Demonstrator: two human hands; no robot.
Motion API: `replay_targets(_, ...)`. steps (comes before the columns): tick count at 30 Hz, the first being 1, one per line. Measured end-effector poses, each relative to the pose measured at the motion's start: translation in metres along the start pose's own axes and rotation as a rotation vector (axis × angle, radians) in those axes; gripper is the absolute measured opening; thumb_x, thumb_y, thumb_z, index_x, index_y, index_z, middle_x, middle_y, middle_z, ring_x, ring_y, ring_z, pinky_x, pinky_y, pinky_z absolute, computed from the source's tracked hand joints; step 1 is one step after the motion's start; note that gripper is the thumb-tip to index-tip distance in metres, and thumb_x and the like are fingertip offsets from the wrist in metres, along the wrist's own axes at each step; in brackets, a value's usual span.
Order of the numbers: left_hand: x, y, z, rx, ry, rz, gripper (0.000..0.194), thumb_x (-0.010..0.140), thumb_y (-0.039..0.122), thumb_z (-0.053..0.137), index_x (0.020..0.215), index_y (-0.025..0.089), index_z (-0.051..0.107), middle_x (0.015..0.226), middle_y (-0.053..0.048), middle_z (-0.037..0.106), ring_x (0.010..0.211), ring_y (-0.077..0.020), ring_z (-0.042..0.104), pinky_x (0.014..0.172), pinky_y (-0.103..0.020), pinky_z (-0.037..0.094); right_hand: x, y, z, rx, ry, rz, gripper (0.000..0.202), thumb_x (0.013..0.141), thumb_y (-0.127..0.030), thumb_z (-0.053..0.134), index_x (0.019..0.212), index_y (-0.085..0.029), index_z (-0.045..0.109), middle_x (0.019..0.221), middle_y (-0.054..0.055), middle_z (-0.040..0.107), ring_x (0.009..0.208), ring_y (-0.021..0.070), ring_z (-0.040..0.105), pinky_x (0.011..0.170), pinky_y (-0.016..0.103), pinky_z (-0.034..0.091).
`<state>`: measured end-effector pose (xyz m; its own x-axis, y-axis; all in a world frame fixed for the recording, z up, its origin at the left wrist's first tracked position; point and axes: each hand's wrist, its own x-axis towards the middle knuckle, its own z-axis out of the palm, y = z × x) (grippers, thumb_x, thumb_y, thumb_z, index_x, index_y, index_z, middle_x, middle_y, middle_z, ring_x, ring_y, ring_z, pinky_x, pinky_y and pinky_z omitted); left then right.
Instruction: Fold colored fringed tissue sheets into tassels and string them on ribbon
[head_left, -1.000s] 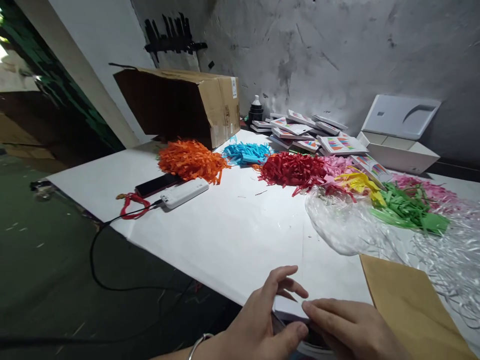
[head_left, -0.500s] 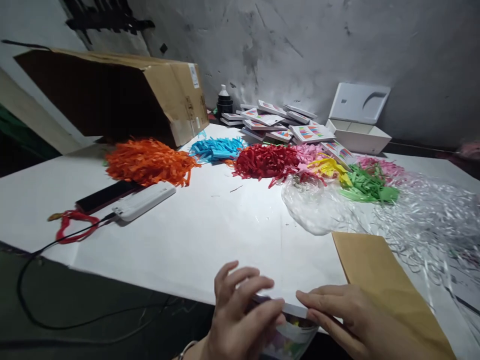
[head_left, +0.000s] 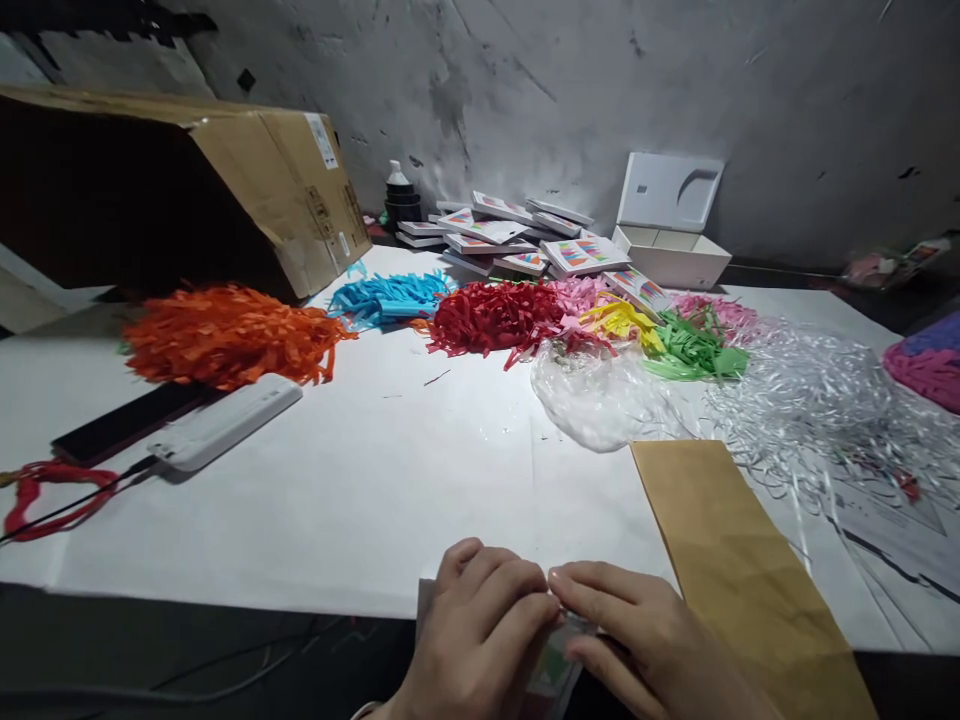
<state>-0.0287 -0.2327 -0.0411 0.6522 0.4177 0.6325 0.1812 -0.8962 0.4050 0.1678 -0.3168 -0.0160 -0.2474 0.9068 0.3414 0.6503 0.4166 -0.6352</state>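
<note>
Small printed box (head_left: 553,668), lower centre: gripped by left hand (head_left: 480,632); edge met by right hand (head_left: 651,632), grip unclear. Pressure should be applied lightly, evenly.

A grey wall (head_left: 600,90) spans the far side, mottled and scuffed, with scratches and darker stains. At far left, thick black strokes (head_left: 112,22) show above a paler patch (head_left: 127,65), and 1 small black diamond-shaped mark (head_left: 246,80) sits to their right. In front stands a table (head_left: 360,480) with a white top, 1 faint crease running near to far. A dark strip (head_left: 795,278) lies behind it at far right. Light is strongest mid-table; the floor (head_left: 187,640), near left, is in deep shadow.
</note>
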Motion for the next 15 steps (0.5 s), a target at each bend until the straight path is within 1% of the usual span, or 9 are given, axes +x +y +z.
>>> replay_targets(3, -0.002, -0.007, -0.013, 0.070, 0.011, -0.063, 0.016, 0.087, 0.010, 0.064, 0.095, 0.024, 0.068, 0.091, -0.003, 0.072, 0.086, -0.0217, 0.062, 0.090, -0.041, 0.037, -0.009, 0.007, 0.017, -0.067, 0.231, -0.089, 0.030, 0.100, -0.020, 0.053, 0.128, -0.016, 0.062, 0.107, 0.009, 0.073, 0.096, 0.0161, 0.072, 0.085, 0.021, 0.059)
replay_targets(4, -0.004, -0.011, -0.017, 0.063, 0.003, -0.091, 0.018, 0.087, 0.011, 0.065, 0.097, 0.025, 0.069, 0.097, -0.004, 0.071, 0.092, -0.0231, 0.063, 0.092, -0.042, 0.039, -0.012, 0.008, 0.022, -0.081, 0.291, -0.096, 0.029, 0.100, -0.018, 0.053, 0.127, -0.016, 0.063, 0.105, 0.010, 0.074, 0.093, 0.0163, 0.073, 0.082, 0.021, 0.059)
replay_targets(5, -0.006, -0.016, -0.020, 0.016, -0.018, -0.122, 0.019, 0.089, 0.012, 0.065, 0.100, 0.026, 0.071, 0.102, -0.006, 0.070, 0.095, -0.0235, 0.063, 0.091, -0.040, 0.043, -0.013, 0.009, 0.025, -0.082, 0.329, -0.093, 0.029, 0.099, -0.016, 0.054, 0.126, -0.016, 0.064, 0.103, 0.009, 0.074, 0.091, 0.0163, 0.073, 0.079, 0.020, 0.060)
replay_targets(7, -0.013, -0.027, -0.023, -0.170, -0.088, -0.217, 0.021, 0.093, 0.014, 0.060, 0.106, 0.026, 0.071, 0.104, -0.007, 0.067, 0.089, -0.0201, 0.065, 0.076, -0.030, 0.052, -0.015, 0.010, 0.031, -0.056, 0.356, -0.077, 0.028, 0.099, -0.015, 0.053, 0.124, -0.017, 0.066, 0.099, 0.009, 0.074, 0.087, 0.0157, 0.074, 0.075, 0.019, 0.060)
replay_targets(9, -0.019, -0.035, -0.021, -0.370, -0.131, -0.288, 0.023, 0.096, 0.015, 0.056, 0.110, 0.026, 0.071, 0.098, -0.006, 0.065, 0.076, -0.0150, 0.066, 0.059, -0.021, 0.052, -0.015, 0.011, 0.033, -0.030, 0.373, -0.052, 0.026, 0.099, -0.017, 0.053, 0.121, -0.018, 0.068, 0.098, 0.008, 0.074, 0.085, 0.0154, 0.074, 0.075, 0.019, 0.061)
replay_targets(10, -0.020, -0.037, -0.021, -0.436, -0.120, -0.306, 0.024, 0.097, 0.016, 0.055, 0.111, 0.026, 0.072, 0.095, -0.005, 0.064, 0.072, -0.0137, 0.065, 0.056, -0.020, 0.051, -0.014, 0.011, 0.033, -0.016, 0.375, -0.038, 0.025, 0.099, -0.019, 0.054, 0.120, -0.019, 0.069, 0.098, 0.008, 0.074, 0.085, 0.0153, 0.074, 0.075, 0.019, 0.061)
replay_targets(12, -0.016, -0.036, -0.022, -0.493, -0.056, -0.306, 0.024, 0.097, 0.016, 0.057, 0.111, 0.025, 0.074, 0.092, -0.005, 0.064, 0.074, -0.0147, 0.066, 0.060, -0.021, 0.052, -0.010, 0.012, 0.029, 0.014, 0.370, -0.012, 0.023, 0.099, -0.020, 0.056, 0.116, -0.021, 0.071, 0.096, 0.006, 0.075, 0.083, 0.0148, 0.074, 0.074, 0.018, 0.061)
replay_targets(13, -0.010, -0.034, -0.025, -0.504, -0.018, -0.296, 0.022, 0.096, 0.016, 0.058, 0.109, 0.024, 0.075, 0.091, -0.006, 0.065, 0.077, -0.0156, 0.066, 0.062, -0.022, 0.053, -0.005, 0.012, 0.024, 0.023, 0.371, -0.002, 0.022, 0.099, -0.020, 0.057, 0.115, -0.022, 0.071, 0.095, 0.005, 0.075, 0.083, 0.0147, 0.074, 0.073, 0.018, 0.061)
replay_targets(15, 0.012, -0.032, -0.035, -0.509, 0.058, -0.303, 0.018, 0.095, 0.018, 0.061, 0.102, 0.022, 0.077, 0.088, -0.006, 0.067, 0.079, -0.0165, 0.066, 0.065, -0.023, 0.053, 0.008, 0.008, 0.009, -0.023, 0.417, 0.004, 0.023, 0.098, -0.020, 0.058, 0.117, -0.023, 0.071, 0.101, 0.006, 0.076, 0.091, 0.0161, 0.074, 0.078, 0.021, 0.061)
